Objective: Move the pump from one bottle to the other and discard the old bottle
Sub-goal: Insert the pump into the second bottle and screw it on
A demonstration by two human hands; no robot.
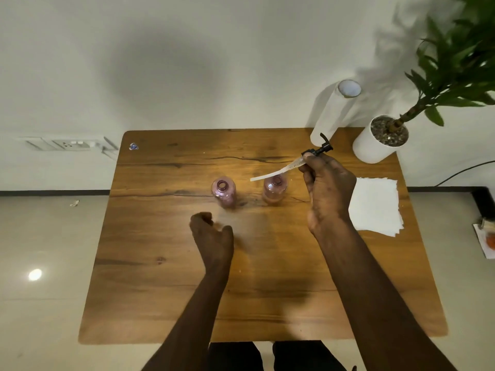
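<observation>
The pump (316,151) is off both bottles, held in the air by the right hand (328,194), whose fingers pinch it just below the black head. Its pale tube slants down-left, the tip hanging over the mouth of the right bottle (275,189). The left bottle (224,191) stands open and upright beside it on the table (166,290). The left hand (211,231) hovers near the left bottle, fingers loosely curled, holding nothing.

Judgement: the transfer step is under way. Which bottle is the old one cannot be told. The next move calls for steadying the receiving bottle, feeding the tube straight into its neck, then screwing the collar down.
</observation>
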